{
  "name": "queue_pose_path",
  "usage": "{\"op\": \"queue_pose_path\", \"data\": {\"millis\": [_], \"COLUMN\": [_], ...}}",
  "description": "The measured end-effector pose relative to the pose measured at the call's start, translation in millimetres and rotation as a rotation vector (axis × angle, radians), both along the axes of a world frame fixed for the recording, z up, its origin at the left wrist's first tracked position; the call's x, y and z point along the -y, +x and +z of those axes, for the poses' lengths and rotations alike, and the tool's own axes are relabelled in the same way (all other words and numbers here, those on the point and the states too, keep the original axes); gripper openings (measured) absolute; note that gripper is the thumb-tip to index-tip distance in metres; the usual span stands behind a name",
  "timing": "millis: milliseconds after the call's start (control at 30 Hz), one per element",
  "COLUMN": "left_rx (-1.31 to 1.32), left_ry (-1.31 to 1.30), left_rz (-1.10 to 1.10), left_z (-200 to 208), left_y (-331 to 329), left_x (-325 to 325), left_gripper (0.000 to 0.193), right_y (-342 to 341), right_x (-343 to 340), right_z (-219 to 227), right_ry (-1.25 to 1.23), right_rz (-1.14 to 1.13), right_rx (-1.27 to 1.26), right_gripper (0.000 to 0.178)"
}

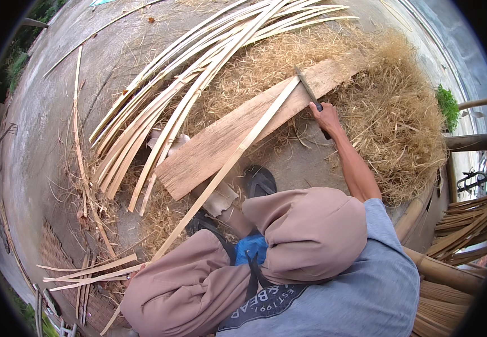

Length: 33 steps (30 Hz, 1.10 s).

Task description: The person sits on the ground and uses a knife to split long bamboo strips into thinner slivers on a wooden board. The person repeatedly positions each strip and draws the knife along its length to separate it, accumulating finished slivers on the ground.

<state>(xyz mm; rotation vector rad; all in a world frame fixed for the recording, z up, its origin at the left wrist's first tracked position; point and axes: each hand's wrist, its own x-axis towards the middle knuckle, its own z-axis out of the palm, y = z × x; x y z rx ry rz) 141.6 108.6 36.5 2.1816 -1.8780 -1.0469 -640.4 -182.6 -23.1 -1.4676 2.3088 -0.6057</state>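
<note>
My right hand is closed round the dark handle of a knife. Its blade lies across the upper end of a long pale bamboo strip. Beneath both is a wide wooden board, slanting from my shins up to the right. The strip runs down to the left past my knee. There my left hand shows only a little beside the knee, closed at the strip; most of its fingers are hidden. Several short strips fan out to the left of that hand.
A pile of long split strips lies beyond the board. Curly shavings heap up around the board's far end. Bamboo poles and bundled strips are at the right. A woven mat lies at the lower left.
</note>
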Motion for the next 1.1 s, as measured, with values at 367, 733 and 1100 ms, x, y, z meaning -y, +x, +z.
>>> {"op": "queue_pose_path", "data": {"millis": [367,733,1100], "left_rx": [0.239,-0.202,-0.259], "left_ry": [-0.771,-0.325,0.068], "left_rz": [-0.275,0.052,0.119], "left_z": [-39.3,-56.5,-13.3], "left_y": [-139.0,-160.9,-227.7], "left_x": [80.3,91.2,153.1], "left_gripper": [0.058,0.033,0.059], "right_y": [142.7,78.6,253.7], "right_x": [-87.5,-34.2,-148.7], "right_z": [24.9,-4.2,24.7], "right_ry": [-0.488,-0.02,0.084], "right_rz": [-0.102,0.04,0.639], "right_rx": [0.581,0.004,0.232], "right_gripper": [0.046,0.058,0.05]}}
